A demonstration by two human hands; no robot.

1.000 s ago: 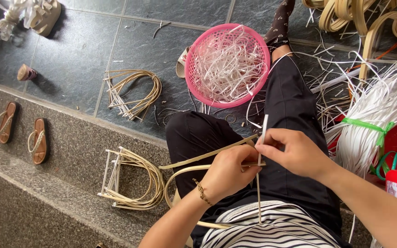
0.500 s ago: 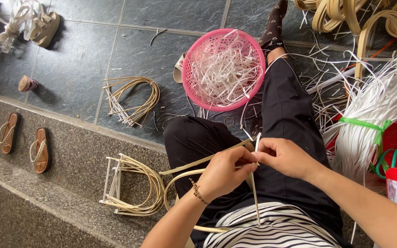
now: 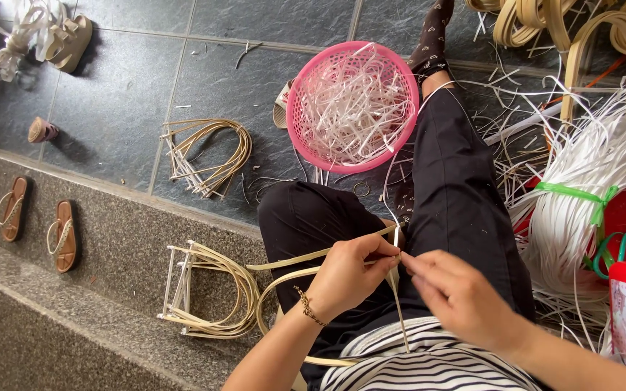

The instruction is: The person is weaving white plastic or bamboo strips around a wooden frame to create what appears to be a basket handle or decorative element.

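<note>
Hands (image 3: 400, 279) pinching white strip (image 3: 398, 293), bent cane loop (image 3: 284, 279), pink basket (image 3: 353, 106) beyond

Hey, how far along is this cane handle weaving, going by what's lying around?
Done: two bundles of bent cane loops, one on the step and one on the tiles. In hand: the left hand grips a cane loop while the right hand pinches a white strip against it. Left: a large tied bundle of white strips.
</note>
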